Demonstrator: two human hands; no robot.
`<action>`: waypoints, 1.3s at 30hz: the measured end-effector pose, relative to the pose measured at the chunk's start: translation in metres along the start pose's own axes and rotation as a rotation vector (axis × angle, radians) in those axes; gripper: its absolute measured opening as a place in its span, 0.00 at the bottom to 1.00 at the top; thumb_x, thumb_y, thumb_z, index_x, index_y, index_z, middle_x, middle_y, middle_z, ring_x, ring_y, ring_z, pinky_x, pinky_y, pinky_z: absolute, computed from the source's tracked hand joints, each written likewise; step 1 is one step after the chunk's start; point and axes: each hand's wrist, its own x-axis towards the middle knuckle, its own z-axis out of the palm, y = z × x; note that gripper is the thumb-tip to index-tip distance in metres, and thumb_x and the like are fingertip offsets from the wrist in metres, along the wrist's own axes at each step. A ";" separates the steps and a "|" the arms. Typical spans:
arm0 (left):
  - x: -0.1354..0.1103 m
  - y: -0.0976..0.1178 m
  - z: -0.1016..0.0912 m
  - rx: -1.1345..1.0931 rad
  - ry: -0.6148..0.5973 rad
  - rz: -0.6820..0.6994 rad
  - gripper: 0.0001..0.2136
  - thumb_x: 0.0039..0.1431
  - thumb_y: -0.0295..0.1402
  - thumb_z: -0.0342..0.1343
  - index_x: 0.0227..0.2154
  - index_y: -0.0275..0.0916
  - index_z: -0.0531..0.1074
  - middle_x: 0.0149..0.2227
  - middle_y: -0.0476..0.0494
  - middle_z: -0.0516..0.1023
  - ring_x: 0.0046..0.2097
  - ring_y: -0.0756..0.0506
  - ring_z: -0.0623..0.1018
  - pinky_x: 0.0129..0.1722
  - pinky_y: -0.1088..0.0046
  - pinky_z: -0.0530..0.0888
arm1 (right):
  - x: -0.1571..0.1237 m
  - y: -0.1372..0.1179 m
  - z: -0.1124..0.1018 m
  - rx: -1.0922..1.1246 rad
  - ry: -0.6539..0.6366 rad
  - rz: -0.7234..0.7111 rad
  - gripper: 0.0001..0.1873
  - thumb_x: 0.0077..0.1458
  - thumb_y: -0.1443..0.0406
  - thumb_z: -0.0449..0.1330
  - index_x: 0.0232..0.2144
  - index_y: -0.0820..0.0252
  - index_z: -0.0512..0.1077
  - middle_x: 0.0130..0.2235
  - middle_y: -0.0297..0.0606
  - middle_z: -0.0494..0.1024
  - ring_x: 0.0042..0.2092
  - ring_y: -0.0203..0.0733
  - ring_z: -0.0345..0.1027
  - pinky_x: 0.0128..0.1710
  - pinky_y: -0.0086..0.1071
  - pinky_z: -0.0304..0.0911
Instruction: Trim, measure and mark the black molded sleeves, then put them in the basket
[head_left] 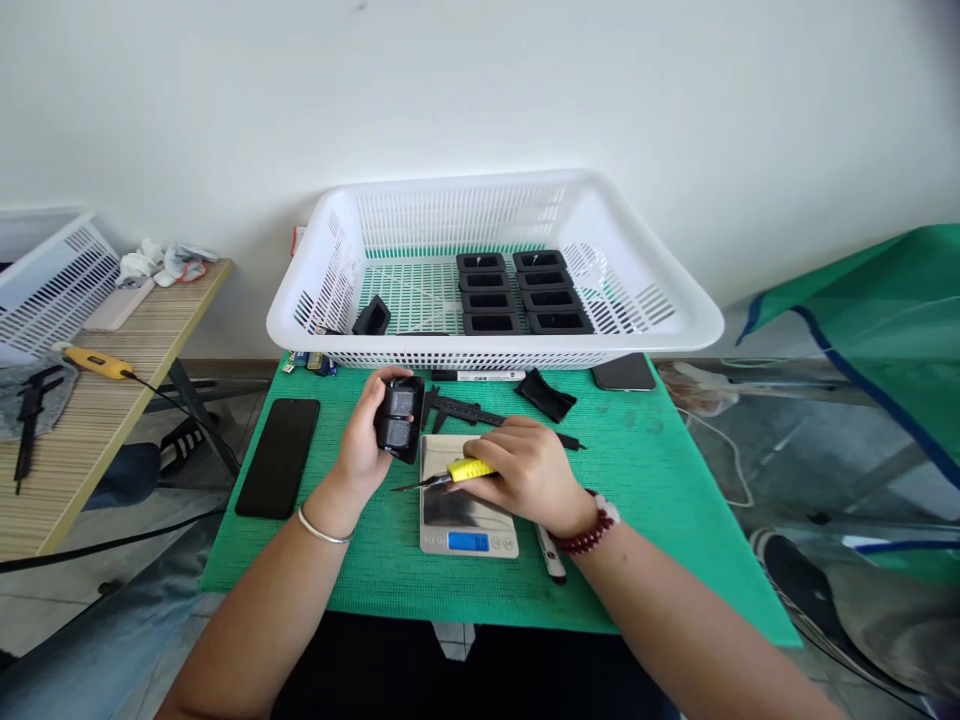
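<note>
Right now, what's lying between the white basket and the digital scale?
In the head view, a marker and a black caliper lie between them, with a curved black piece toward the right.

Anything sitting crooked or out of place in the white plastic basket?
Yes: one black rectangular part at the front left of the white plastic basket sits askew, apart from the black rectangular frames lined up in two columns.

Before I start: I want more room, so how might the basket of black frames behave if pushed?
The basket should probably stay upright, as its base looks broad and its walls low. Its slotted walls suggest it's light for its size. The black frames look unfastened, so they may slide a little inside.
</note>
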 end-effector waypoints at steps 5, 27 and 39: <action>-0.006 -0.002 0.000 0.054 -0.194 -0.072 0.12 0.60 0.44 0.50 0.39 0.41 0.70 0.30 0.49 0.70 0.24 0.52 0.69 0.21 0.77 0.66 | 0.000 0.012 -0.003 -0.061 0.104 0.100 0.25 0.59 0.48 0.54 0.25 0.62 0.72 0.19 0.33 0.70 0.21 0.33 0.58 0.26 0.31 0.49; -0.001 -0.012 -0.003 -0.110 0.097 -0.166 0.11 0.52 0.41 0.59 0.33 0.40 0.68 0.28 0.49 0.70 0.30 0.50 0.71 0.28 0.75 0.70 | -0.003 0.020 0.000 -0.037 0.092 0.069 0.23 0.59 0.49 0.54 0.28 0.63 0.73 0.22 0.35 0.74 0.23 0.34 0.61 0.27 0.31 0.51; 0.003 -0.007 -0.001 -0.170 0.279 -0.126 0.11 0.55 0.41 0.58 0.29 0.39 0.66 0.28 0.50 0.69 0.30 0.51 0.71 0.27 0.77 0.71 | -0.002 0.022 -0.003 -0.153 0.175 0.155 0.22 0.60 0.51 0.54 0.29 0.63 0.74 0.22 0.35 0.75 0.23 0.34 0.60 0.27 0.31 0.51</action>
